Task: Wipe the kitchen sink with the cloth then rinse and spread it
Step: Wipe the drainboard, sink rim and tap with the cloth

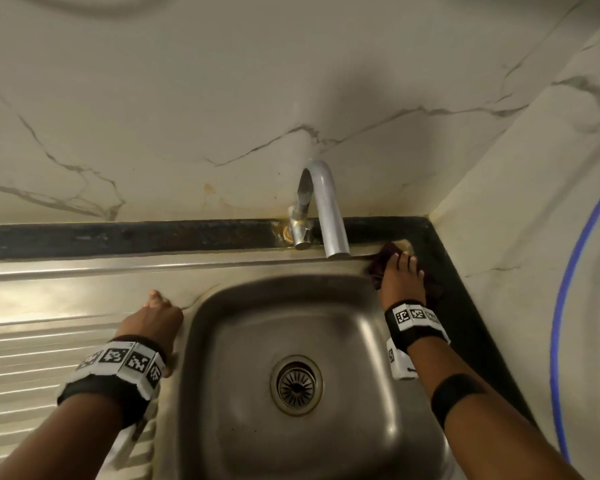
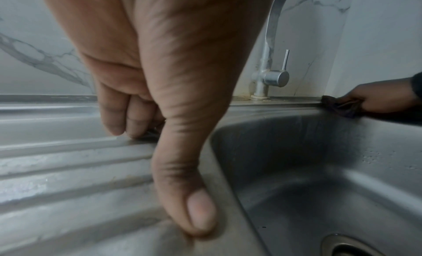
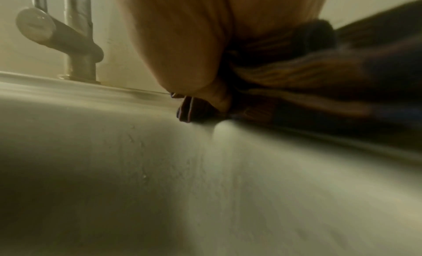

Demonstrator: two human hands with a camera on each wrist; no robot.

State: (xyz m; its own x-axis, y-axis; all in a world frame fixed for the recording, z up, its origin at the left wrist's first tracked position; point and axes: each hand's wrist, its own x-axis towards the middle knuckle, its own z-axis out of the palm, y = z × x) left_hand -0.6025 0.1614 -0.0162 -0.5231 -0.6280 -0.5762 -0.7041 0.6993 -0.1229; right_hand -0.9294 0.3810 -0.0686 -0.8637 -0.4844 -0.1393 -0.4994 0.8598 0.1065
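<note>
The stainless steel sink (image 1: 347,327) fills the lower head view, its drain (image 1: 297,384) in the basin floor. A dark maroon cloth (image 1: 376,268) lies bunched on the back right corner of the sink rim. My right hand (image 1: 400,273) lies on top of it, fingers stretched forward and pressing it down. The right wrist view shows the cloth (image 3: 285,75) crumpled under the palm of that hand (image 3: 182,43). My left hand (image 1: 156,313) rests empty on the rim left of the basin. Its thumb (image 2: 196,205) sits on the basin edge. Its bent fingertips (image 2: 114,126) touch the drainboard.
A curved chrome faucet (image 1: 326,209) with a side lever rises at the back, just left of the cloth; no water runs. A ribbed drainboard (image 1: 49,341) extends left. A black counter strip (image 1: 465,306) borders the sink, marble walls stand behind and at the right, and a blue hose (image 1: 568,289) curves down the right wall.
</note>
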